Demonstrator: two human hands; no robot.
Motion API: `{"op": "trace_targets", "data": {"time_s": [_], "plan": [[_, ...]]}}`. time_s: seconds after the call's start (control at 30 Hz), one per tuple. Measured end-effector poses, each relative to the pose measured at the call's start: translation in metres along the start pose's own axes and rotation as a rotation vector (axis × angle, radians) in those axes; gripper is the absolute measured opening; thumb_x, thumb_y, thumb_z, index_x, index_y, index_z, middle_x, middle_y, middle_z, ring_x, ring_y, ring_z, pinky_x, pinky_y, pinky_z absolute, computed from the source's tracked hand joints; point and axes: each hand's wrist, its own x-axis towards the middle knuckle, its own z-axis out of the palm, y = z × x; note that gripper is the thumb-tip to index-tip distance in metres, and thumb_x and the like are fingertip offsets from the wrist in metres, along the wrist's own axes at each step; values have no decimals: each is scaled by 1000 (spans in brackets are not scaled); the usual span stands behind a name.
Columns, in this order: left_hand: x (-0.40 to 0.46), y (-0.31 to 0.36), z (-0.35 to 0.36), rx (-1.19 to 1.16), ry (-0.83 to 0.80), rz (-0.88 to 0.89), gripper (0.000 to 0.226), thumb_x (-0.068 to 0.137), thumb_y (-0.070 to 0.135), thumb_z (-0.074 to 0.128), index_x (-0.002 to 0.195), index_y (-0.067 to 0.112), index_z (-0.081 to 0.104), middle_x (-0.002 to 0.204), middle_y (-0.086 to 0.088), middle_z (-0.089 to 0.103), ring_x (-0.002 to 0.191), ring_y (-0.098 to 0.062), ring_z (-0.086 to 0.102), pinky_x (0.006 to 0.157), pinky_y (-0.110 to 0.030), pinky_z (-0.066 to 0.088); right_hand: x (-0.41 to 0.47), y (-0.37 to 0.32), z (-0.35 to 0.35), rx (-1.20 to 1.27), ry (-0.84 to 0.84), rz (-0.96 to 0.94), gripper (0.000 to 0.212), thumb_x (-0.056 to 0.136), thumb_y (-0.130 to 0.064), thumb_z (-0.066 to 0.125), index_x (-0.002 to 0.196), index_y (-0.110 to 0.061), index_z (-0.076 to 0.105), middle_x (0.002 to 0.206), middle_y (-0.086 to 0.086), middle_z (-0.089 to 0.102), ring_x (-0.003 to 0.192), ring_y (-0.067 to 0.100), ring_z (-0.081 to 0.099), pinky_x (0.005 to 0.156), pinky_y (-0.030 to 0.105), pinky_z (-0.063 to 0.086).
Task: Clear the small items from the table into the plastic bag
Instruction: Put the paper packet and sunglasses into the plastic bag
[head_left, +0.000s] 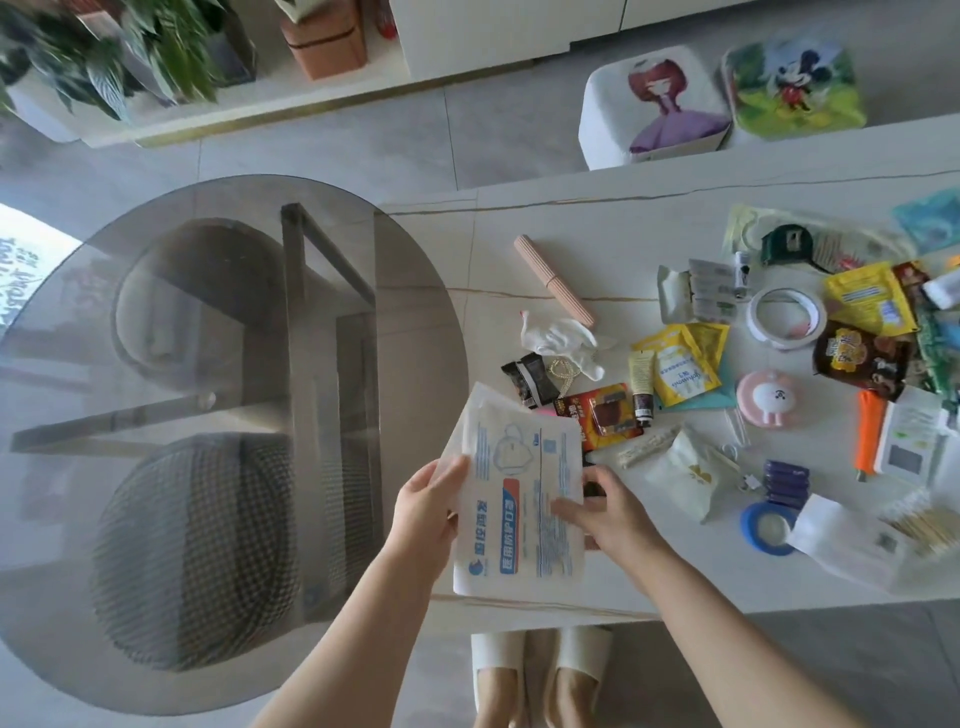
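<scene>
Here, I am holding a translucent white plastic bag with blue print (511, 499) above the white marble table (597, 249), left hand (426, 512) gripping its edge, right hand (602, 512) pinching it, fingertips partly hidden behind it.

Taking the white tape ring (787, 318) as landmark: bare white table (597, 218) is lying open beyond it toward the far edge, and again far to its left past the pink ribbed tube (554, 280). Nearer than the ring, packets are crowding the surface: the yellow sachet (680, 364), the pink round case (770, 399), the brown snack pack (860, 361). Down-left of the ring, the plastic bag (519, 499), which both hands are holding, is blocking the near edge, with the red packet (605, 415) touching it. Right of the ring, clutter is packing tightly.
</scene>
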Motion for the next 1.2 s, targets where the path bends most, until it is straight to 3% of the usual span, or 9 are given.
{"op": "trace_targets", "data": {"time_s": [0.17, 0.23, 0.3, 0.4, 0.53, 0.67, 0.83, 1.03, 1.2], "plan": [[13, 7, -5, 69, -13, -9, 23, 86, 23, 66, 97, 3, 63, 105, -25, 68, 91, -39, 67, 89, -58, 51, 1, -8, -9, -47, -1, -111, 15, 82, -20, 70, 76, -10, 61, 123, -17, 47, 115, 12, 46, 92, 15, 39], [18, 11, -8, 100, -15, -8, 24, 85, 25, 68, 98, 5, 64, 100, -21, 71, 93, -40, 68, 91, -57, 51, 5, -8, -13, -73, -2, -139, 15, 80, -22, 73, 74, -11, 64, 135, -23, 32, 128, 1, 28, 106, 27, 28], [23, 14, -11, 133, -23, -8, 26, 86, 23, 67, 103, 4, 63, 95, -19, 72, 87, -36, 70, 84, -50, 56, 7, -7, -13, -22, -53, -164, 14, 79, -23, 73, 74, -13, 64, 134, -19, 49, 128, 4, 41, 105, 32, 35], [27, 19, -16, 112, -78, -12, 31, 86, 10, 65, 114, -1, 58, 92, -18, 71, 76, -28, 71, 63, -34, 58, 9, -10, -7, 44, -3, -132, 10, 82, -17, 70, 88, -12, 65, 102, -2, 71, 103, 16, 63, 81, 21, 47], [33, 23, -19, -35, -125, -8, 32, 87, 5, 60, 118, -1, 56, 102, -21, 69, 86, -35, 69, 72, -45, 59, 16, -12, 6, 93, 39, -112, 14, 81, -16, 70, 90, -14, 60, 95, 8, 71, 94, 27, 67, 77, 33, 52], [33, 5, -16, 41, -139, -73, 36, 86, 20, 66, 116, 3, 57, 108, -20, 69, 99, -39, 67, 87, -56, 53, 26, -16, 21, 119, 86, -61, 30, 83, -20, 68, 109, -18, 53, 96, 2, 70, 90, 17, 67, 74, 30, 53], [35, -25, -23, 208, 41, -20, 40, 76, 20, 77, 111, 12, 58, 100, -8, 73, 87, -26, 72, 79, -47, 59, 43, -11, 23, -161, 247, -50, 15, 89, -27, 61, 99, -15, 62, 96, -1, 69, 81, 11, 65, 72, 32, 56], [46, -32, -44, 126, 83, 12, 30, 79, 12, 74, 104, 19, 59, 94, -5, 75, 83, -25, 73, 73, -46, 60, 82, -5, 22, -969, 276, -302, 40, 88, -18, 61, 127, -19, 53, 125, 3, 48, 94, 18, 57, 69, 24, 44], [57, -41, -40, 110, 49, -15, 31, 79, 12, 73, 106, 17, 59, 96, -5, 74, 85, -25, 73, 72, -42, 60, 105, 5, 38, -1075, 365, -246, 34, 86, -9, 61, 119, -15, 53, 114, 7, 46, 89, 20, 55, 62, 25, 42]]}}
